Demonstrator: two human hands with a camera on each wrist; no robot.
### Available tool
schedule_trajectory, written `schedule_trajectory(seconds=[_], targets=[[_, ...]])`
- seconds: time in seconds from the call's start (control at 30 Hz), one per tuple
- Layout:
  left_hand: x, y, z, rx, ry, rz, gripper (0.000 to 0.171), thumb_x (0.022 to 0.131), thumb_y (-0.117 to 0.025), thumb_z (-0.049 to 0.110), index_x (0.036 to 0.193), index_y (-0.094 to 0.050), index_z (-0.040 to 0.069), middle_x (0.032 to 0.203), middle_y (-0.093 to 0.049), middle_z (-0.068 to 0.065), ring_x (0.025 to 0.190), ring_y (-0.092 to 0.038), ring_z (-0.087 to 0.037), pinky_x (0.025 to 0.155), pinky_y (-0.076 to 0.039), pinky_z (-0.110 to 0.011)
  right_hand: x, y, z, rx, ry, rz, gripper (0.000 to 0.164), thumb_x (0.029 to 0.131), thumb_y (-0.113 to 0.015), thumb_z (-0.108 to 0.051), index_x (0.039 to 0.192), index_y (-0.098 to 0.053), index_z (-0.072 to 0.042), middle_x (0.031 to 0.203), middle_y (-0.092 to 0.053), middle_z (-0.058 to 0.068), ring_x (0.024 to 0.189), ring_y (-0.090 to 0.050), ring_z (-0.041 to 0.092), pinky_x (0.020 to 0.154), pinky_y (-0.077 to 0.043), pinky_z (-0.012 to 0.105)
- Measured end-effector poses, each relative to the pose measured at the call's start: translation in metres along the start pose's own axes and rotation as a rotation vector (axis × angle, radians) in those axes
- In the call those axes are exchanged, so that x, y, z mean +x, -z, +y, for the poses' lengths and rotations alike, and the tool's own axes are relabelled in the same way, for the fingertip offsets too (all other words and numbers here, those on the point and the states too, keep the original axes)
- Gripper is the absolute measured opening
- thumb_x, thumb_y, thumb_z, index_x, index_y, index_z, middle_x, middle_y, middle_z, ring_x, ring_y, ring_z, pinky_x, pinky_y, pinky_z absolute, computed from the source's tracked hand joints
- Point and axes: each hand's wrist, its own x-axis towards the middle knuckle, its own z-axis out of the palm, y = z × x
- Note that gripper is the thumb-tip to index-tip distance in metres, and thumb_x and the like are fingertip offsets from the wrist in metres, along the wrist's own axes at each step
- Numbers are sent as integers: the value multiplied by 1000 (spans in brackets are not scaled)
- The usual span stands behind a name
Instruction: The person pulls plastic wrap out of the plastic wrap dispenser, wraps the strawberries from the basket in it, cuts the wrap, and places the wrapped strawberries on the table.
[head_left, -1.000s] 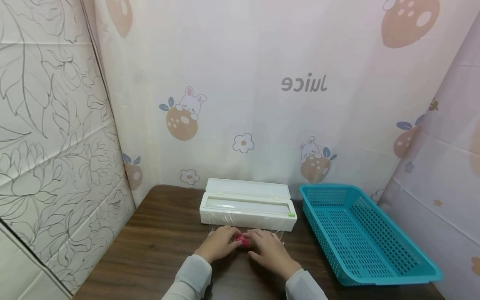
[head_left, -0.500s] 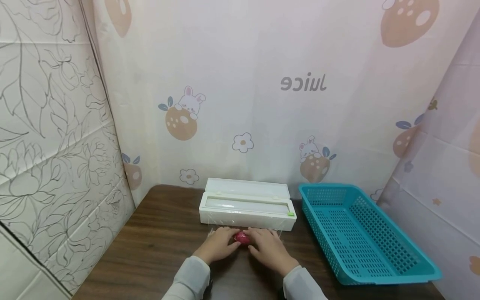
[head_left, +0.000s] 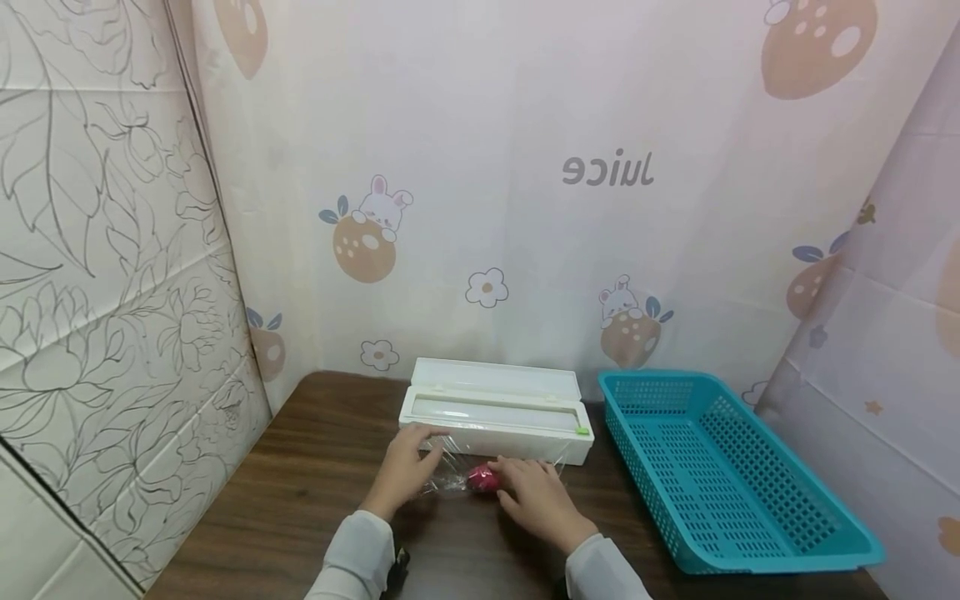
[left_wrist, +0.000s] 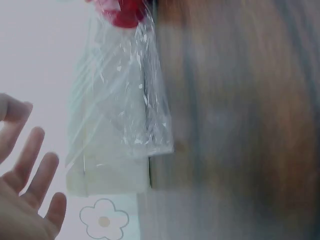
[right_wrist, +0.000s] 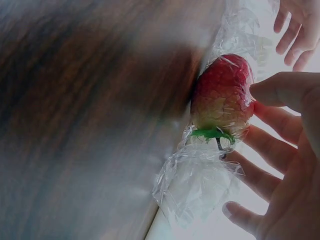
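Observation:
A red strawberry point(right_wrist: 222, 92) with a green leafy cap and dark stem lies wrapped in clear cling film point(left_wrist: 120, 90) on the table. The film's loose ends spread out on both sides of it, in front of a white cling film box point(head_left: 495, 429). My right hand point(head_left: 542, 500) touches the strawberry with the thumb and fingertips, its fingers fairly straight. My left hand point(head_left: 402, 467) is lifted to the left, near the film's left end, fingers apart and loosely bent. In the left wrist view nothing shows between its fingers.
The box's lid point(head_left: 495, 379) is raised at the back, and a green slider point(head_left: 582, 431) sits at its right end. A blue plastic basket point(head_left: 757, 562) stands to the right on the dark wooden table point(head_left: 300, 500). Patterned curtains close in the back and sides.
My left hand has left the strawberry and moved left and away from me, uncovering the film's left end. The right hand stays at the strawberry.

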Motion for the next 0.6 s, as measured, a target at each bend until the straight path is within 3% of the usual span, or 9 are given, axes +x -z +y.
schedule_trajectory(seconds=[0.13,0.27,0.4,0.6], targets=[[7,7,-7,-34,103,112,25,88,-70,11,112,-74,15,118,-63,-10,111,-55,-33,94,-43,-57,0,2,-1,8,-6,-6,40,91,-71,-20,130,-65,-15,133,-63,9,120,-58,32,102,-37,62],[17,13,-17,-128,225,158,35,88,-72,13,122,-68,6,128,-54,-22,118,-50,-41,99,-41,-59,-1,4,-3,15,-14,-14,39,92,-71,-20,130,-65,-16,133,-64,8,121,-57,31,103,-36,63],[26,15,-30,-178,313,128,51,92,-72,24,134,-56,-1,131,-51,-26,121,-50,-41,101,-42,-57,-1,5,-4,18,-14,-16,38,92,-71,-20,130,-66,-15,132,-64,8,121,-58,32,103,-37,63],[32,14,-43,-232,406,43,71,92,-73,39,143,-46,-2,138,-48,-25,130,-45,-39,107,-37,-56,-2,6,-4,20,-8,-13,36,93,-70,-20,128,-66,-15,131,-65,9,120,-58,32,101,-38,63]])
